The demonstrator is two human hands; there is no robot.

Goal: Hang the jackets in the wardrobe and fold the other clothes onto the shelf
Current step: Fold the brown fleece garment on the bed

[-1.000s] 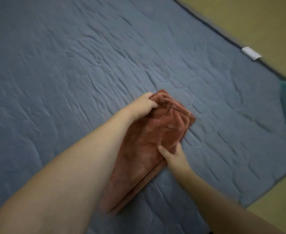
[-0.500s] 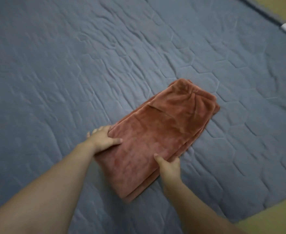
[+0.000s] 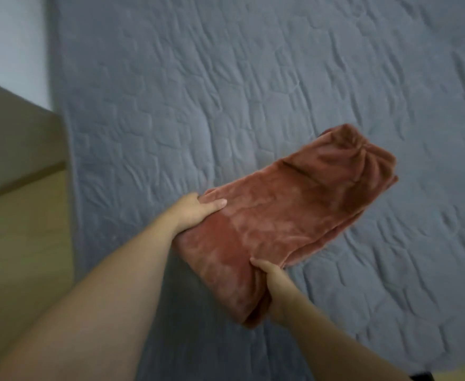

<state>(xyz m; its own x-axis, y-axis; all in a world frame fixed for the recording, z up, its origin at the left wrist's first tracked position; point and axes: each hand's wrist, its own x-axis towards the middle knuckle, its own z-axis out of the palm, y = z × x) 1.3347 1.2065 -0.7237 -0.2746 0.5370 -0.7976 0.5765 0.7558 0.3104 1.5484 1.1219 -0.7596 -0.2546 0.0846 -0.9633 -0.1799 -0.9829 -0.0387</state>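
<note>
Rust-red folded fleece garment [image 3: 294, 215] over grey quilted mattress [image 3: 225, 92] — left hand [image 3: 195, 213] grips its left edge, right hand [image 3: 273, 284] its near corner.

Rust-red plush folded garment [image 3: 289, 215], grey-blue bed cover [image 3: 225, 92] quilted in hexagons, tan wooden floor [image 3: 19, 243]

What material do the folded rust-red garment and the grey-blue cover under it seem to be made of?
The folded rust-red garment looks like plush fleece or velvet: a soft, shaded nap with a slight sheen. The grey-blue quilted cover looks like matte woven fabric with padding, as stitched lines leave puffed cells. Exact fibres cannot be told.
</note>
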